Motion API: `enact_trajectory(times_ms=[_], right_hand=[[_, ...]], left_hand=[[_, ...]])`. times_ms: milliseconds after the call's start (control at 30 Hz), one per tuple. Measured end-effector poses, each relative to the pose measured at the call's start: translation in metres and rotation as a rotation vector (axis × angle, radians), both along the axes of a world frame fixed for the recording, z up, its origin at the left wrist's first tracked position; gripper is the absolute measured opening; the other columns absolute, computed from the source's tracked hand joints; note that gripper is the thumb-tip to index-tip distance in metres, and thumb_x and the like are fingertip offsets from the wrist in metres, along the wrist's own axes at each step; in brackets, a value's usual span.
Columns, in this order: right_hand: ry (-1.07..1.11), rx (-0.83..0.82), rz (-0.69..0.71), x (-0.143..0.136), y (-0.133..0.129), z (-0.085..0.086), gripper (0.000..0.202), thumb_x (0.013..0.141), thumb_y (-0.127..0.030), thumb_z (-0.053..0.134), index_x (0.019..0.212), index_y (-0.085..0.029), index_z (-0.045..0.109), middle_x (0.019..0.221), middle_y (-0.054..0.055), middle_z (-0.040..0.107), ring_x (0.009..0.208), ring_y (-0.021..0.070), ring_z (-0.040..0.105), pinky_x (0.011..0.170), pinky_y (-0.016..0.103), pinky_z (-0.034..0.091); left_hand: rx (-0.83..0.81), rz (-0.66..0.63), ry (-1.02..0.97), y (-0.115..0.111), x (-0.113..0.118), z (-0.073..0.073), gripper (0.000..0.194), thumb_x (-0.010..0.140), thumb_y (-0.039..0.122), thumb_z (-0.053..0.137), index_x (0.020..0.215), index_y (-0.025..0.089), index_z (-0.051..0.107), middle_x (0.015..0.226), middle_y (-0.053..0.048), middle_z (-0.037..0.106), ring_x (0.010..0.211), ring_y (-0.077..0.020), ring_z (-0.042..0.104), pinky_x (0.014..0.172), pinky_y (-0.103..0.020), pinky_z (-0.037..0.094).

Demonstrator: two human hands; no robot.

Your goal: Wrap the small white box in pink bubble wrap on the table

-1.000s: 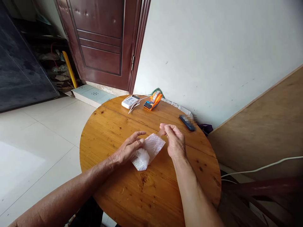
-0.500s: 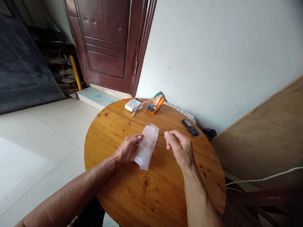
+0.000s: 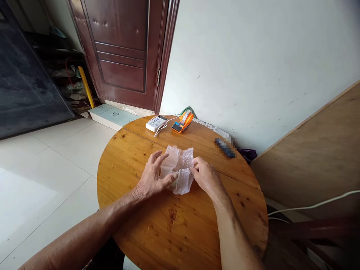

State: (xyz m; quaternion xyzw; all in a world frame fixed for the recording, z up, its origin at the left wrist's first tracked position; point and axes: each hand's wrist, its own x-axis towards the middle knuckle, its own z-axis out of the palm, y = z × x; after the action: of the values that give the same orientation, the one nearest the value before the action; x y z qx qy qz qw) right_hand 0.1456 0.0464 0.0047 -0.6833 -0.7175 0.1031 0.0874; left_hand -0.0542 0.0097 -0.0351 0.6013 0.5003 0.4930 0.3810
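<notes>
A clear, pinkish sheet of bubble wrap [image 3: 184, 159] lies partly spread near the middle of the round wooden table [image 3: 180, 240], with a folded part at its lower edge. Over its left side is my left hand [image 3: 153, 176], fingers apart, the thumb resting at the lower fold. The fingers of my right hand [image 3: 206, 174] are pinched on the wrap's right edge.
Along the table's far side are a white device [image 3: 155, 123] with a white cable, an orange tape dispenser [image 3: 182, 123] and a dark, partly blurred object [image 3: 224, 147]. The wall [image 3: 247, 67] stands behind, a wooden panel [image 3: 315, 150] to the right.
The narrow folded wrap has been opened out wider. My right hand has moved left and taken its right edge; my left hand has let go and spread its fingers over it.
</notes>
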Motion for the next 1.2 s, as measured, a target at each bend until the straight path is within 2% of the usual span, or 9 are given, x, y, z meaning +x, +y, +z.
enact_trajectory(times_ms=[100, 167, 300, 467, 633, 767, 933, 1100, 1200], right_hand=[[0.025, -0.024, 0.004, 0.000, 0.002, -0.003, 0.026, 0.085, -0.013, 0.053, 0.109, -0.021, 0.057, 0.080, 0.002, 0.071, 0.074, 0.0186, 0.062, 0.058, 0.025, 0.026], [0.027, -0.033, -0.013, 0.000, 0.003, -0.003, 0.031, 0.085, -0.013, 0.053, 0.115, -0.021, 0.055, 0.080, 0.002, 0.071, 0.073, 0.0185, 0.062, 0.059, 0.025, 0.026], [-0.024, -0.059, -0.028, 0.004, 0.002, -0.001, 0.039, 0.084, -0.013, 0.054, 0.123, -0.019, 0.051, 0.085, 0.003, 0.072, 0.078, 0.0196, 0.064, 0.061, 0.026, 0.030], [-0.164, -0.063, 0.003, 0.011, 0.000, 0.000, 0.056, 0.084, -0.019, 0.058, 0.138, -0.019, 0.044, 0.096, 0.010, 0.074, 0.090, 0.0273, 0.067, 0.066, 0.029, 0.036], [-0.231, -0.043, -0.042, 0.017, -0.001, -0.001, 0.067, 0.083, -0.024, 0.064, 0.144, -0.013, 0.040, 0.103, 0.019, 0.072, 0.095, 0.0336, 0.068, 0.070, 0.034, 0.041], [-0.188, 0.051, -0.026, 0.012, -0.004, 0.003, 0.072, 0.081, -0.019, 0.066, 0.146, -0.015, 0.036, 0.098, 0.017, 0.073, 0.090, 0.0304, 0.069, 0.072, 0.034, 0.041], [-0.084, 0.128, 0.122, -0.001, -0.009, 0.008, 0.047, 0.083, -0.014, 0.061, 0.128, -0.022, 0.055, 0.097, 0.006, 0.072, 0.086, 0.0217, 0.066, 0.068, 0.028, 0.038], [-0.104, -0.029, 0.251, 0.000, -0.010, 0.005, 0.021, 0.081, -0.011, 0.057, 0.088, -0.025, 0.071, 0.084, 0.003, 0.072, 0.080, 0.0190, 0.065, 0.060, 0.026, 0.029], [-0.029, -0.091, 0.277, 0.006, -0.007, 0.002, 0.016, 0.080, -0.013, 0.058, 0.085, -0.024, 0.070, 0.078, 0.002, 0.071, 0.074, 0.0171, 0.063, 0.058, 0.025, 0.026]], left_hand=[[0.043, 0.034, 0.137, 0.000, -0.001, -0.002, 0.062, 0.068, 0.041, 0.073, 0.124, 0.020, 0.060, 0.123, -0.012, 0.055, 0.114, -0.0290, 0.054, 0.099, -0.044, 0.045], [-0.044, 0.049, 0.073, 0.005, -0.003, -0.006, 0.049, 0.072, 0.030, 0.064, 0.119, 0.017, 0.061, 0.100, -0.006, 0.061, 0.091, -0.0210, 0.061, 0.082, -0.034, 0.051], [-0.129, 0.152, -0.109, 0.019, -0.011, -0.013, 0.039, 0.070, 0.019, 0.052, 0.108, 0.014, 0.061, 0.068, 0.004, 0.053, 0.059, -0.0109, 0.050, 0.058, -0.022, 0.041], [-0.109, 0.265, -0.171, 0.029, -0.018, -0.017, 0.048, 0.067, 0.016, 0.055, 0.115, 0.015, 0.058, 0.072, 0.003, 0.056, 0.063, -0.0116, 0.051, 0.062, -0.022, 0.041], [0.057, 0.340, 0.026, 0.023, -0.020, -0.011, 0.051, 0.071, 0.019, 0.056, 0.122, 0.018, 0.056, 0.108, -0.008, 0.059, 0.095, -0.0208, 0.057, 0.078, -0.031, 0.046], [0.296, 0.135, 0.267, 0.010, -0.020, -0.002, 0.045, 0.076, 0.023, 0.053, 0.121, 0.020, 0.058, 0.123, -0.010, 0.059, 0.116, -0.0264, 0.052, 0.099, -0.040, 0.040], [0.291, -0.126, 0.398, 0.006, -0.020, 0.004, 0.052, 0.069, 0.021, 0.054, 0.120, 0.020, 0.061, 0.117, -0.010, 0.066, 0.121, -0.0314, 0.051, 0.107, -0.045, 0.031], [0.298, -0.199, 0.422, 0.009, -0.023, 0.006, 0.047, 0.065, 0.018, 0.051, 0.109, 0.020, 0.066, 0.088, -0.004, 0.067, 0.093, -0.0252, 0.059, 0.105, -0.044, 0.032], [0.262, -0.180, 0.484, 0.009, -0.026, 0.005, 0.034, 0.062, 0.018, 0.052, 0.091, 0.019, 0.069, 0.076, -0.004, 0.060, 0.081, -0.0228, 0.056, 0.096, -0.042, 0.040]])
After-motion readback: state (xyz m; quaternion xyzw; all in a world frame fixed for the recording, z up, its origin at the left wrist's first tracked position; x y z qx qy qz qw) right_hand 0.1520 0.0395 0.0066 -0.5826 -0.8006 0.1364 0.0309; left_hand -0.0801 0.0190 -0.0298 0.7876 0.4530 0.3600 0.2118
